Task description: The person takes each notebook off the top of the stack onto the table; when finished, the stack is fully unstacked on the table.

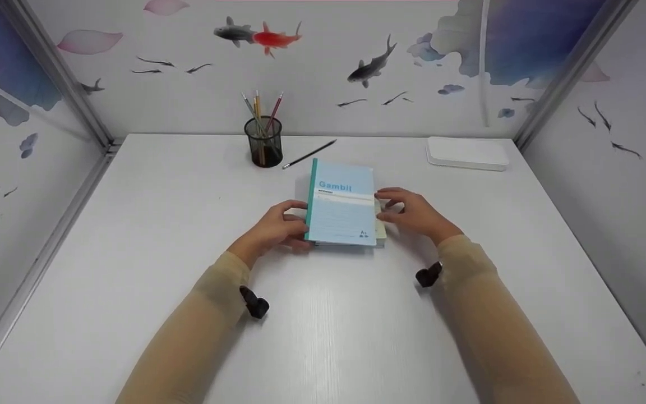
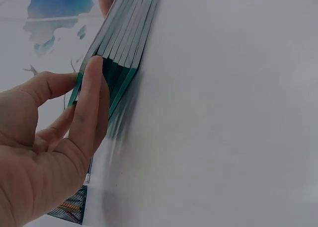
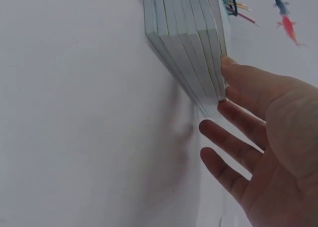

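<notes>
A stack of several thin notebooks (image 1: 341,205) lies on the white table (image 1: 323,331); the top cover is light blue with "Gambit" printed on it, and the spines are teal. My left hand (image 1: 279,227) is at the spine side. Its straight forefinger presses flat against the teal spines (image 2: 124,63) while the thumb stands off to the side. My right hand (image 1: 415,213) is at the opposite side, fingers spread and nearly straight, with its fingertips (image 3: 229,63) touching the pale page edges (image 3: 189,48). Neither hand is curled round the stack.
A black mesh pen cup (image 1: 264,141) with several pencils stands behind the stack, and a loose dark pencil (image 1: 309,154) lies beside it. A flat white box (image 1: 467,152) sits at the back right. Fish-patterned partition walls close in three sides.
</notes>
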`<state>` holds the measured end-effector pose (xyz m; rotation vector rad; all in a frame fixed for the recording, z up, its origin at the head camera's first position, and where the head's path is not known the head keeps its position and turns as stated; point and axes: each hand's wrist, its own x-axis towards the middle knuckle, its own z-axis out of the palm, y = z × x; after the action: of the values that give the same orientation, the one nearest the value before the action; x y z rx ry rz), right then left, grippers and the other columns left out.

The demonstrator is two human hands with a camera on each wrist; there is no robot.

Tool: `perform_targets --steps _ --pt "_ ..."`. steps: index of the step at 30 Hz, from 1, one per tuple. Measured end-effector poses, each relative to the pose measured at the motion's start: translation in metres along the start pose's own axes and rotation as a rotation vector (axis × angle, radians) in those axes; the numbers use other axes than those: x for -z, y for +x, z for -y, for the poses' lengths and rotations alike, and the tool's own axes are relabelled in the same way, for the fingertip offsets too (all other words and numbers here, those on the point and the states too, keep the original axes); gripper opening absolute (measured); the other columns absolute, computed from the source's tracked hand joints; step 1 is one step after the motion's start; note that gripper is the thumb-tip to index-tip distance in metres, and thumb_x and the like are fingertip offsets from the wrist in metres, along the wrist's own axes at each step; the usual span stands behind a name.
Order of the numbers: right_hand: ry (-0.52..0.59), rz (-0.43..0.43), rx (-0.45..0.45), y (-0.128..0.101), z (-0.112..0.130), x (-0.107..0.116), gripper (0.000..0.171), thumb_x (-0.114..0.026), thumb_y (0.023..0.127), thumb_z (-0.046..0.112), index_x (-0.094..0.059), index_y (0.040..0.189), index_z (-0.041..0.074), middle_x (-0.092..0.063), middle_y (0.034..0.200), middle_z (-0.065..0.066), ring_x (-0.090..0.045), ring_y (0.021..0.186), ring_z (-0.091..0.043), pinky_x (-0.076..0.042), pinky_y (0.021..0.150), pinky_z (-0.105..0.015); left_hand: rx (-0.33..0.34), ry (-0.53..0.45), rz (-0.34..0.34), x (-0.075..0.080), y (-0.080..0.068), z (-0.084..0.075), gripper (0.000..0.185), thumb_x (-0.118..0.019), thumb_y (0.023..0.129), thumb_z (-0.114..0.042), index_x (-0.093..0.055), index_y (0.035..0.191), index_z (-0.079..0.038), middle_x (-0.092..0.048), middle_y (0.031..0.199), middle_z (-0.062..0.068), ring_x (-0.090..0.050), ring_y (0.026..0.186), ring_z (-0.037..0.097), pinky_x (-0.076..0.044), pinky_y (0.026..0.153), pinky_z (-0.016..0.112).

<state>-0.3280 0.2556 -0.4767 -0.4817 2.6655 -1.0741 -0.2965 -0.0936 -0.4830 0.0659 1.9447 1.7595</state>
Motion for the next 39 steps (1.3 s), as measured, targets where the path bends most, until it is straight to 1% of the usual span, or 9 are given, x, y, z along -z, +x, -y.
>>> perform_targets --steps 3,5,12,18,22,27,31,34,39 --pt "0.014 -0.004 0.017 0.002 -0.002 -0.001 0.055 -0.074 0.097 0.02 -0.057 0.148 0.014 -0.045 0.16 -0.006 -0.055 0.133 -0.032 -0.049 0.108 -0.052 -0.012 -0.046 -0.004 0.003 -0.003 0.001 0.06 -0.066 0.092 -0.001 -0.047 0.147 -0.017 -0.068 0.126 0.019 -0.075 0.093 0.027 -0.064 0.082 0.04" --pt "0.012 -0.007 0.033 0.002 -0.005 -0.002 0.055 -0.074 0.097 0.019 -0.057 0.148 0.013 -0.045 0.16 -0.008 -0.055 0.133 -0.033 -0.05 0.108 -0.052 -0.015 -0.067 -0.002 0.006 -0.006 0.002 0.059 -0.064 0.092 0.0 -0.047 0.147 -0.017 -0.069 0.125 0.019 -0.074 0.093 0.026 -0.064 0.082 0.04" --pt "-0.003 -0.005 0.018 0.003 -0.004 -0.003 0.054 -0.073 0.097 0.021 -0.057 0.149 0.015 -0.045 0.161 -0.005 -0.054 0.134 -0.032 -0.047 0.11 -0.051 0.005 -0.089 -0.021 0.022 -0.019 0.005 0.062 -0.065 0.092 -0.002 -0.046 0.148 -0.019 -0.068 0.129 0.016 -0.073 0.1 0.026 -0.063 0.085 0.04" --pt "-0.001 -0.004 -0.012 0.002 0.0 -0.002 0.054 -0.073 0.097 0.021 -0.057 0.149 0.017 -0.045 0.161 -0.003 -0.053 0.135 -0.031 -0.046 0.112 -0.051 0.016 -0.083 -0.057 0.042 -0.034 0.005 0.064 -0.064 0.094 -0.004 -0.042 0.152 -0.021 -0.066 0.134 0.017 -0.073 0.102 0.025 -0.062 0.089 0.042" --pt "-0.015 -0.009 0.0 0.002 -0.001 -0.002 0.055 -0.073 0.097 0.021 -0.056 0.149 0.015 -0.045 0.161 -0.005 -0.054 0.135 -0.031 -0.045 0.113 -0.052 0.026 -0.091 -0.086 0.059 -0.045 0.006 0.065 -0.064 0.095 -0.004 -0.041 0.153 -0.022 -0.064 0.137 0.017 -0.073 0.104 0.025 -0.062 0.089 0.041" --pt "-0.01 -0.017 0.02 0.001 -0.001 -0.002 0.055 -0.074 0.097 0.019 -0.057 0.149 0.012 -0.046 0.16 -0.008 -0.055 0.134 -0.034 -0.045 0.111 -0.054 0.017 -0.079 -0.114 0.083 -0.059 0.013 0.065 -0.063 0.097 -0.005 -0.037 0.156 -0.02 -0.063 0.136 0.017 -0.073 0.104 0.024 -0.062 0.088 0.039" --pt "-0.009 -0.013 0.019 0.001 -0.003 -0.003 0.055 -0.073 0.097 0.021 -0.056 0.149 0.013 -0.045 0.161 -0.007 -0.054 0.135 -0.033 -0.045 0.111 -0.053 0.025 -0.07 -0.137 0.099 -0.07 0.02 0.067 -0.063 0.098 -0.005 -0.035 0.157 -0.018 -0.064 0.132 0.015 -0.073 0.102 0.021 -0.062 0.088 0.038" --pt "-0.007 -0.01 0.013 0.0 -0.003 -0.003 0.055 -0.073 0.098 0.021 -0.056 0.149 0.013 -0.045 0.161 -0.006 -0.053 0.136 -0.032 -0.045 0.111 -0.052 0.036 -0.068 -0.147 0.107 -0.078 0.025 0.068 -0.063 0.098 -0.005 -0.032 0.158 -0.017 -0.063 0.133 0.015 -0.073 0.102 0.02 -0.062 0.089 0.038" --pt "-0.002 -0.01 0.008 0.001 -0.001 -0.001 0.054 -0.073 0.098 0.02 -0.057 0.149 0.014 -0.045 0.161 -0.006 -0.053 0.136 -0.032 -0.044 0.113 -0.053 0.062 -0.056 -0.151 0.117 -0.086 0.03 0.07 -0.063 0.099 -0.007 -0.029 0.16 -0.018 -0.058 0.141 0.018 -0.073 0.105 0.02 -0.061 0.091 0.039"
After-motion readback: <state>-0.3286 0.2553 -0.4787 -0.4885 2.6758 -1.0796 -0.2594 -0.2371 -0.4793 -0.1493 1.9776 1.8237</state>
